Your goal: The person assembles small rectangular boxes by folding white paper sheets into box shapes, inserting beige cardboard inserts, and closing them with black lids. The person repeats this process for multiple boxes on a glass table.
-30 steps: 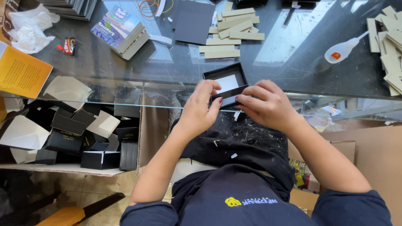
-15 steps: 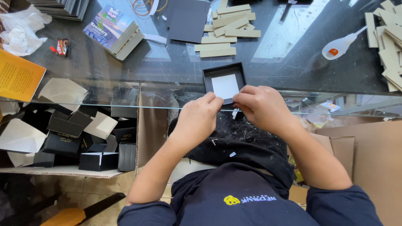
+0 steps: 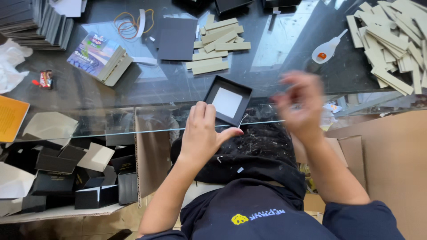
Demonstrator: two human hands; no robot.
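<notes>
**Small black box tray at the table's edge**

The person sits at a glass table (image 3: pixel 133 95), and a shallow black box tray (image 3: pixel 228 100) with a pale square liner in its bottom lies at the near edge of the glass, tilted a little out of line with that edge. The left hand (image 3: pixel 202 133) rests flat just beside the tray's near left corner — fingers together and stretched out, thumb spread toward the tray, nothing gripped. Whether a fingertip actually touches the tray wall I cannot tell. The right hand (image 3: pixel 299 106) is lifted to the right of the tray and blurred; its fingers look loosely spread, and nothing can be made out in it.

Farther back on the glass lie a loose heap of tan card strips (image 3: pixel 218 44), a dark grey sheet (image 3: pixel 177 38) just left of them, and a bigger pile of strips (image 3: pixel 391 40) at the far right. A white spoon-shaped scoop (image 3: pixel 327 50) lies between the two heaps. Below the table on the left, a carton holds black boxes (image 3: pixel 71 178).
</notes>
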